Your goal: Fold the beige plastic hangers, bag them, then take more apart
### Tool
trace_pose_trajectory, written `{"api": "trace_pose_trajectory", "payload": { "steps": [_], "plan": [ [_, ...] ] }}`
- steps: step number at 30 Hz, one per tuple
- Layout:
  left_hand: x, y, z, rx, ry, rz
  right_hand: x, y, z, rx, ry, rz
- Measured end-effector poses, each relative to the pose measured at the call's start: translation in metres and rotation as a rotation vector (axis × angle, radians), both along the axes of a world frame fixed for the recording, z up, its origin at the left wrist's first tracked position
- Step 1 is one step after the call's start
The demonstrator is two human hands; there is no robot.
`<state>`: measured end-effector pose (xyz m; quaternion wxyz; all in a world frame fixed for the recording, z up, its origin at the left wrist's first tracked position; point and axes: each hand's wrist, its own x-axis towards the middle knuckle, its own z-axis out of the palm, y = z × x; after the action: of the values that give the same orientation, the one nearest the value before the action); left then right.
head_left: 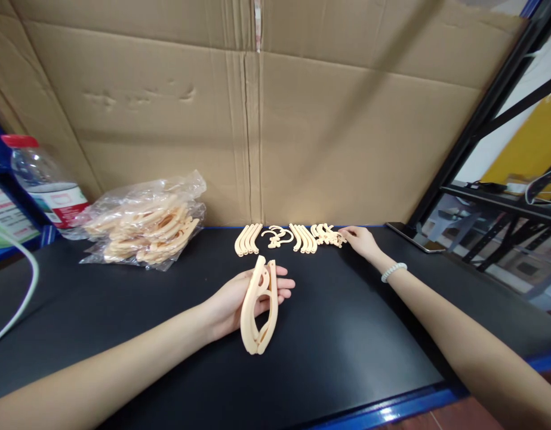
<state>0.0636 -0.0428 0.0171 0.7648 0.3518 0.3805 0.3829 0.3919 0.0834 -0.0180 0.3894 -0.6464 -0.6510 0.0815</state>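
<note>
My left hand (pixel 239 298) lies palm up near the middle of the black table, with a folded cream plastic hanger (pixel 248 313) resting across its palm and fingers. At the back right, my right hand (pixel 359 240) has its fingertips pinched at the edge of a pile of small cream parts (pixel 331 236); what is between them is too small to tell. Left of that pile lie a row of curved arm pieces (pixel 305 239), some cream hooks (pixel 279 235) and another row of arm pieces (pixel 248 240).
Clear bags of cream hanger parts (pixel 145 230) sit at the back left beside a red-capped bottle (pixel 55 191). A phone (pixel 413 237) lies at the back right. Cardboard (pixel 338 119) stands behind the table; a white cable (pixel 27 298) curves at left.
</note>
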Motion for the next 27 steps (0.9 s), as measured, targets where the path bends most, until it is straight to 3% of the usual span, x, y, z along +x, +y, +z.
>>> {"api": "trace_pose_trajectory", "payload": {
  "steps": [7, 13, 17, 19, 21, 24, 27],
  "plan": [
    [-0.001, 0.002, -0.001, -0.01, -0.049, -0.001, -0.004, -0.005, 0.005, 0.044, -0.03, 0.008],
    [-0.002, 0.003, -0.002, -0.026, -0.075, 0.005, -0.027, -0.027, 0.021, 0.26, -0.026, 0.065],
    [0.001, 0.001, -0.001, -0.033, -0.109, 0.032, -0.08, -0.079, 0.039, 0.401, -0.058, 0.348],
    [0.001, 0.001, -0.002, -0.03, -0.128, 0.049, -0.11, -0.111, 0.044, 0.511, -0.198, 0.696],
    [0.001, 0.0, -0.002, -0.033, -0.133, 0.07, -0.132, -0.138, 0.044, 0.521, -0.448, 0.954],
    [0.001, -0.001, 0.0, -0.052, -0.131, 0.091, -0.147, -0.156, 0.039, 0.551, -0.646, 1.097],
    [0.002, -0.001, 0.003, -0.071, -0.099, 0.101, -0.145, -0.154, 0.034, 0.488, -0.652, 1.107]
  ]
}}
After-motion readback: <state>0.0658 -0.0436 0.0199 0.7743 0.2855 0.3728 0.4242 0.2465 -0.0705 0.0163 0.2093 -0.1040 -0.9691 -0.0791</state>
